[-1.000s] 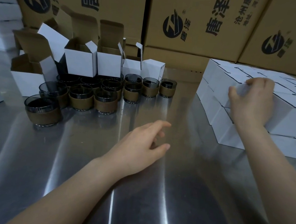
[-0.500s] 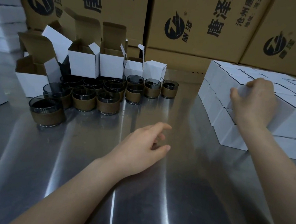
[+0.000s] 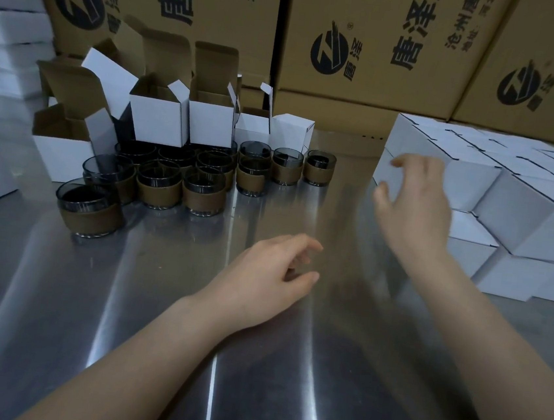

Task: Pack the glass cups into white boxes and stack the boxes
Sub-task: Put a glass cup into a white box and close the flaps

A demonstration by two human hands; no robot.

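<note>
Several dark glass cups [image 3: 168,184] with brown sleeves stand in a cluster on the left of the steel table [image 3: 155,316]; the nearest cup [image 3: 88,212] sits apart at the front left. Behind them stand several open white boxes [image 3: 159,122] with raised flaps. A two-layer stack of closed white boxes [image 3: 521,215] fills the right side. My right hand [image 3: 415,200] hovers just left of that stack, fingers spread, holding nothing. My left hand [image 3: 268,277] rests low over the table's middle, fingers loosely curled and empty.
Large brown cartons [image 3: 372,42] with printed logos wall off the back. More white boxes [image 3: 7,27] are piled at the far left, and a closed white box [image 3: 292,131] stands behind the cups.
My right hand has let go of the stacked white box and pulled back leftward off the stack with fingers spread. My left hand has hardly moved.
</note>
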